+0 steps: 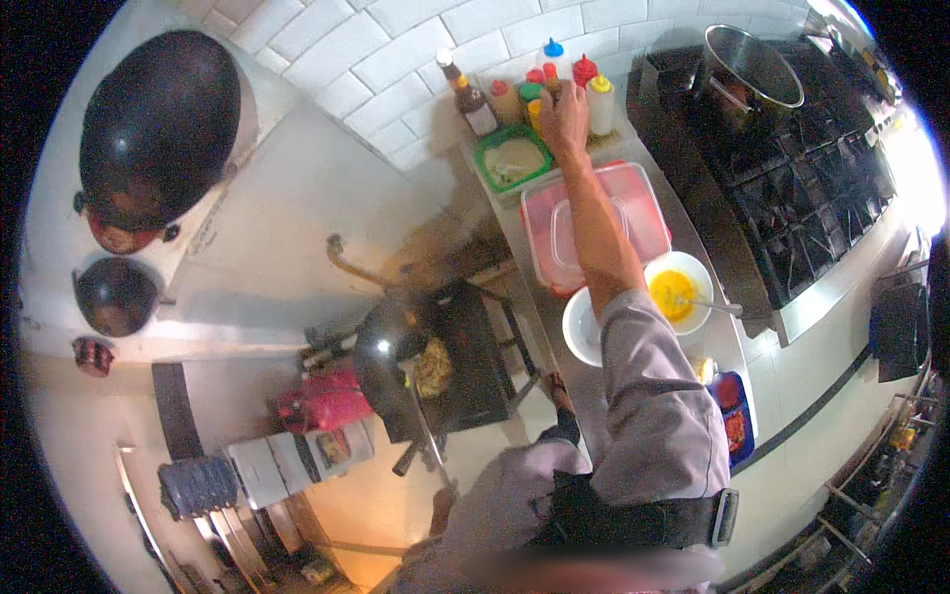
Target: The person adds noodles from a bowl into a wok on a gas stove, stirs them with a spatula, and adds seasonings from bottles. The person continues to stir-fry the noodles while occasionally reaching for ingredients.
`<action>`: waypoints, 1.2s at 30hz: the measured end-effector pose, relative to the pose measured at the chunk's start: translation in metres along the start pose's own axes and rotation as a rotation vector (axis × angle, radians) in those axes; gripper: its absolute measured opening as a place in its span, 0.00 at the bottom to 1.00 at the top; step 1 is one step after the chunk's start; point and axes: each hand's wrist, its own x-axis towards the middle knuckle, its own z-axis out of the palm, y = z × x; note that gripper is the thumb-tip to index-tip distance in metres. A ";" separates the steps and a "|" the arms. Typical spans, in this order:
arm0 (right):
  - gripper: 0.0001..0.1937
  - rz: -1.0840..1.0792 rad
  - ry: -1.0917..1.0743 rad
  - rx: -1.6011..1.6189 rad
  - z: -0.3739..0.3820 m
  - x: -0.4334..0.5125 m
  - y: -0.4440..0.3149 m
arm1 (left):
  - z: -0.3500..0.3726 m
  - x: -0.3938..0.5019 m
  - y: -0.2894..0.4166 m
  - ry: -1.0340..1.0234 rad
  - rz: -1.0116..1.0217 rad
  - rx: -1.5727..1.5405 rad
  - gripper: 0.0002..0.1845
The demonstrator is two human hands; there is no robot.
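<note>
My right hand (565, 119) reaches over the counter, its fingers curled around a red-capped bottle (550, 72) among the condiments; the fingers hide much of it. Close by are a yellow-capped squeeze bottle (600, 104), a red one (585, 70) and a blue-capped one (552, 50). Low at the left, my left hand (441, 511) is small and dim, closed on the long handle of a metal cooking utensil (429, 431). That utensil's head lies in a dark wok (380, 353), by browned food (433, 367). Beneath my right forearm is a lidded red plastic container (545, 241).
A white bowl (692, 323) holds beaten egg and a spoon (716, 305); another white bowl (573, 327) is partly behind my sleeve. A green tub (486, 174) sits near a brown glass bottle (475, 104). At right, a steel pot (742, 70) rests on a gas range (801, 200).
</note>
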 end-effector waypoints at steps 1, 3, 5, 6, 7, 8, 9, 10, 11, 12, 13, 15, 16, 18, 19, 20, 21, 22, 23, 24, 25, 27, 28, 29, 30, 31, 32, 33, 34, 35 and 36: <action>0.18 -0.121 0.016 0.042 0.001 0.013 0.002 | 0.000 0.000 0.003 0.000 -0.002 -0.005 0.21; 0.18 -0.009 -0.073 -0.075 0.015 0.042 0.008 | -0.001 0.000 0.008 0.009 -0.027 -0.018 0.20; 0.17 0.082 -0.202 -0.243 0.031 0.066 0.018 | -0.002 0.000 0.012 0.014 -0.039 -0.021 0.20; 0.16 0.065 -0.260 -0.273 0.038 0.077 0.023 | -0.002 -0.001 0.013 0.016 -0.040 -0.026 0.20; 0.15 0.100 -0.376 -0.315 0.041 0.085 0.028 | -0.003 0.000 0.014 0.015 -0.036 -0.030 0.20; 0.14 0.138 -0.473 -0.367 0.043 0.091 0.030 | -0.002 -0.001 0.012 0.020 -0.036 -0.032 0.21; 0.13 0.106 -0.478 -0.358 0.042 0.095 0.030 | -0.002 0.000 0.011 0.020 -0.036 -0.032 0.21; 0.12 0.078 -0.466 -0.353 0.039 0.099 0.028 | 0.000 -0.001 0.008 0.018 -0.035 -0.031 0.21; 0.12 0.085 -0.482 -0.381 0.032 0.103 0.022 | 0.000 -0.001 0.005 0.019 -0.031 -0.033 0.21; 0.12 -0.015 -0.403 -0.341 0.024 0.107 0.011 | 0.000 -0.004 0.002 0.022 -0.023 -0.034 0.22; 0.12 -0.076 -0.354 -0.335 0.014 0.112 -0.003 | 0.001 -0.007 0.001 0.022 -0.015 -0.036 0.22; 0.12 -0.194 -0.319 -0.350 -0.013 0.119 -0.041 | 0.001 -0.018 0.011 0.039 0.037 0.010 0.23; 0.12 -0.265 -0.328 -0.366 -0.030 0.125 -0.065 | 0.001 -0.026 0.024 0.059 0.089 0.060 0.24; 0.12 -0.408 -0.362 -0.331 -0.065 0.129 -0.117 | 0.002 -0.047 0.072 0.146 0.281 0.294 0.25; 0.12 -0.480 -0.384 -0.278 -0.084 0.128 -0.143 | 0.005 -0.054 0.113 0.214 0.438 0.381 0.26; 0.12 -0.530 -0.443 -0.295 -0.103 0.120 -0.169 | 0.010 -0.065 0.156 0.234 0.536 0.321 0.27; 0.12 -0.589 -0.507 -0.300 -0.120 0.107 -0.195 | 0.032 -0.079 0.203 0.171 0.920 -0.197 0.32; 0.12 -0.640 -0.572 -0.257 -0.134 0.090 -0.220 | 0.036 -0.084 0.261 0.005 1.067 -0.288 0.34; 0.12 -0.713 -0.628 -0.193 -0.140 0.073 -0.242 | 0.039 -0.099 0.304 0.171 1.197 -0.106 0.39; 0.11 -0.644 -0.768 -0.153 -0.150 0.049 -0.265 | 0.046 -0.107 0.348 0.290 1.322 -0.055 0.44; 0.09 -0.601 -0.891 -0.110 -0.158 0.027 -0.281 | 0.060 -0.121 0.375 0.526 1.437 -0.048 0.46; 0.07 -0.644 -1.015 0.081 -0.166 -0.025 -0.301 | 0.073 -0.138 0.402 0.730 1.483 -0.025 0.42; 0.06 -0.690 -1.176 0.180 -0.171 -0.047 -0.304 | 0.074 -0.140 0.401 0.725 1.463 -0.102 0.40; 0.07 -0.691 -1.340 0.233 -0.172 -0.067 -0.302 | 0.075 -0.141 0.385 0.624 1.404 -0.119 0.38; 0.07 -0.506 -1.445 0.314 -0.172 -0.086 -0.301 | 0.074 -0.140 0.369 0.490 1.322 -0.106 0.36; 0.08 -0.288 -1.539 0.355 -0.166 -0.105 -0.295 | 0.075 -0.135 0.347 0.364 1.236 -0.173 0.31; 0.09 -0.048 -1.607 0.357 -0.162 -0.125 -0.288 | 0.078 -0.131 0.321 0.195 1.096 -0.225 0.26; 0.11 -0.010 -1.685 0.454 -0.157 -0.146 -0.281 | 0.081 -0.123 0.300 0.093 1.087 -0.309 0.25; 0.14 0.042 -1.748 0.527 -0.152 -0.168 -0.274 | 0.085 -0.116 0.281 -0.013 1.065 -0.390 0.24; 0.17 0.144 -1.776 0.569 -0.149 -0.189 -0.266 | 0.089 -0.109 0.265 -0.113 1.006 -0.461 0.22; 0.20 0.249 -1.799 0.609 -0.146 -0.211 -0.261 | 0.096 -0.106 0.251 -0.285 0.881 -0.726 0.21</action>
